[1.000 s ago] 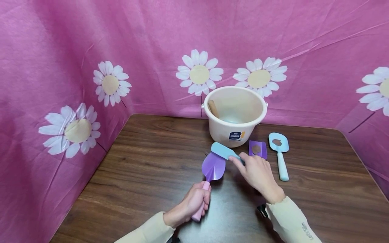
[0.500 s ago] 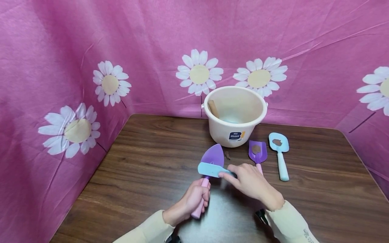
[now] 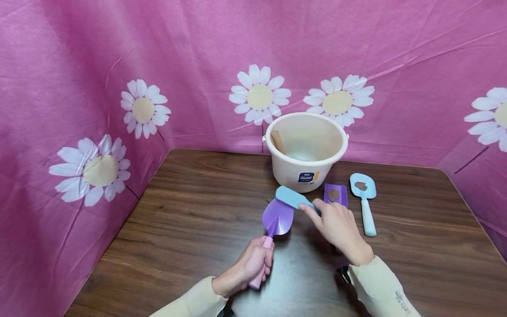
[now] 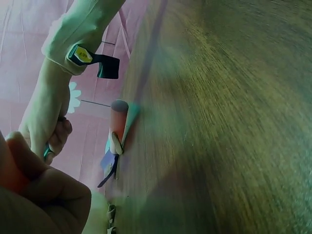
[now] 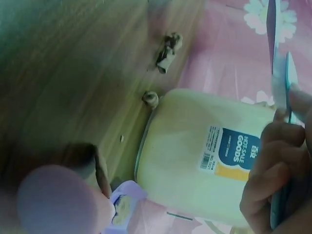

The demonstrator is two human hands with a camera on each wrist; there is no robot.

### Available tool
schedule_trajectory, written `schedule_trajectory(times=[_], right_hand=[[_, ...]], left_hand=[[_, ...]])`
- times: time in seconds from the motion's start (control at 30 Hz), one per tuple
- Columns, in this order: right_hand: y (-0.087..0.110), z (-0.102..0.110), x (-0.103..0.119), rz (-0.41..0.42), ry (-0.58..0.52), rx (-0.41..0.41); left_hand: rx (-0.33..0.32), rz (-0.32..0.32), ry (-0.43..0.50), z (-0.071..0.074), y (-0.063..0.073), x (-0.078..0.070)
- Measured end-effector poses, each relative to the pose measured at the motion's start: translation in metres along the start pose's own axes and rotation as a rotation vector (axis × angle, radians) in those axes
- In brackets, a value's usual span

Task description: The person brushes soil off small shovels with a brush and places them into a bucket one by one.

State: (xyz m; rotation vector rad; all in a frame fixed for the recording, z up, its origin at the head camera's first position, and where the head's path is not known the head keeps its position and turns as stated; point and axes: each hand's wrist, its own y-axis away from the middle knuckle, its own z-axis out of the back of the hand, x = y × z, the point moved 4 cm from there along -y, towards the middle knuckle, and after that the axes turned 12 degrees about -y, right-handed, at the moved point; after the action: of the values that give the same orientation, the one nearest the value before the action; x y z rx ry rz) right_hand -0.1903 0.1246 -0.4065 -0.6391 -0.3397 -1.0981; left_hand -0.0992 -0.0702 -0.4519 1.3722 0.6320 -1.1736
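My left hand [image 3: 251, 263] grips the pink handle of a purple trowel [image 3: 277, 220], its blade held up over the table. Fingers curled, my right hand [image 3: 338, 222] holds a light blue brush [image 3: 292, 197] across the blade's far tip. Pale bristles show between brush and blade in the right wrist view. Just beyond the blade stands a cream bucket [image 3: 293, 171], a tan wooden stick [image 3: 278, 142] leaning inside it. A purple scoop [image 3: 336, 196] with a brown patch lies beyond my right hand, its handle hidden. To its right lies a light blue shovel [image 3: 366, 200].
Small curled brown pieces [image 5: 168, 53] lie on the table close to the bucket. Pink cloth [image 3: 206, 48] printed with white daisies hangs behind and to both sides of the wooden table [image 3: 170, 211].
The brush first swept from the trowel's tip down to the blade's base, then went back up to the tip. The trowel blade tilted up midway and has lowered again.
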Motion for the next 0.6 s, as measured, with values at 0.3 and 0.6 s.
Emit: schedule_trajectory(times=[0.3, 0.6], right_hand=[[-0.004, 0.018, -0.004, -0.021, -0.054, -0.121], [-0.003, 0.026, -0.006, -0.005, -0.088, -0.179]], left_hand=[[0.012, -0.048, -0.042, 0.002, -0.001, -0.004], [0.008, -0.096, -0.084, 0.004, -0.004, -0.003]])
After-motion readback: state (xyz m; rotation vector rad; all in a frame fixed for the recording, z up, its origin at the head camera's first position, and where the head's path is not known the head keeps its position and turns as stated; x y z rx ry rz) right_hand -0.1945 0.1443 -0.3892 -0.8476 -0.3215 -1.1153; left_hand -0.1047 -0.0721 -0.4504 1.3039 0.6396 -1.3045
